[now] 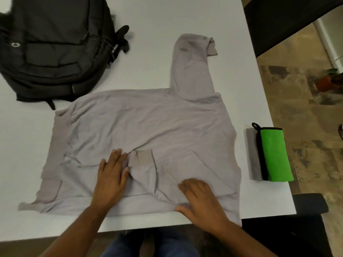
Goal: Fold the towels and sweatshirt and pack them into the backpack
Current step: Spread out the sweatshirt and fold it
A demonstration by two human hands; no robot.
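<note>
Item one: pale grey-lilac cotton sweatshirt (148, 127), spread flat on the white tabletop (157, 21), body running left to right in front of me, hem edge along the near side. One sleeve is already folded in across the body, its ribbed cuff (142, 157) lying near the middle. The other sleeve (191, 65) stretches straight away from me toward the far edge, its cuff turned over at the tip. That long axis, pointing away from the body, is what I judge the next fold turns on.

Item two: my left hand (111, 175), fingers straight and together, flat on the fabric just beside the folded cuff, pressing and gripping nothing.

Item three: my right hand (198, 199), fingers relaxed and spread, resting flat on the lower right of the sweatshirt near the hem, also gripping nothing. It is the nearer hand to the outstretched sleeve, which rises from the shoulder on its side, so I would reach with it, though the cuff lies well apart from both hands.

Item four: folded towels, bright green microfibre (274, 154) stacked on a grey one (253, 156), at the right tabletop edge, near the sweatshirt but not touching.

Item five: black fabric backpack (55, 43), far left, lying flat. I cannot tell whether its main compartment is unzipped.
</note>
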